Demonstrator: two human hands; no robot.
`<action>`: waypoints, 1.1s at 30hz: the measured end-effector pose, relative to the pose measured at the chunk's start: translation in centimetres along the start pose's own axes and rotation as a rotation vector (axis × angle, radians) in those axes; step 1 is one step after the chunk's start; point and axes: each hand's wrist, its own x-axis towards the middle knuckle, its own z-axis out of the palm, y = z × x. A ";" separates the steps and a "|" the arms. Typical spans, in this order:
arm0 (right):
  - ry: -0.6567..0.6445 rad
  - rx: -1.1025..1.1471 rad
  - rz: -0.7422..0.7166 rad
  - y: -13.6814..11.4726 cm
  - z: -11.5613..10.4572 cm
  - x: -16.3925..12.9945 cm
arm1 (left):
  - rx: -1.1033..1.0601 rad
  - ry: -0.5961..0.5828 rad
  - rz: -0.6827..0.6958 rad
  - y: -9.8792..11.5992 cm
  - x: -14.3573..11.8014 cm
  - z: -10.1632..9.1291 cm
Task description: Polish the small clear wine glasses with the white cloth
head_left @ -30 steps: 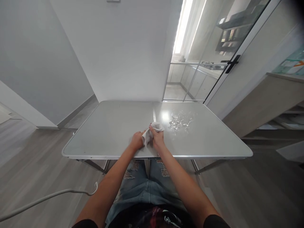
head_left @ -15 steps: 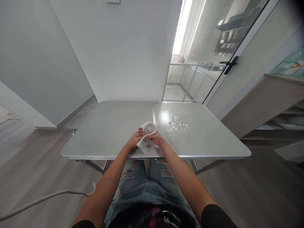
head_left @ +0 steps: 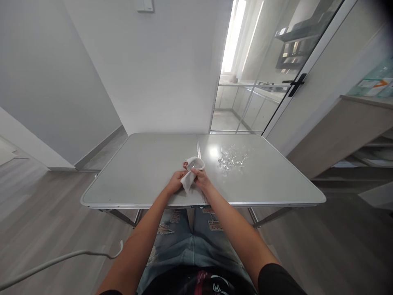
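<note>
Left hand (head_left: 176, 181) and right hand (head_left: 201, 179) close together, both gripping white cloth (head_left: 186, 181) bunched around clear glass (head_left: 190, 165), over tabletop (head_left: 147, 168) near middle seam (head_left: 198, 147). Wiping looks under way, this glass not yet set down. Clear glassware (head_left: 227, 162) clustered to right; whether wiped or waiting, cannot tell. Pale print (head_left: 218, 284) on dark shirt (head_left: 184, 282), label (head_left: 368, 83) with orange mark (head_left: 381, 83) at far right: neither readable.

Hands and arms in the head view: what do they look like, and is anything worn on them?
The left hand and right hand are ungloved, and both forearms are bare, with no watch or bracelet visible. A plain black right sleeve ends on the upper arm; only a dark edge of the left sleeve shows.
</note>
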 end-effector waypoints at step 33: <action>-0.283 -0.070 0.172 0.2 -1.8 -0.3 | -0.705 -0.294 -0.348 -0.7 -1.2 -0.8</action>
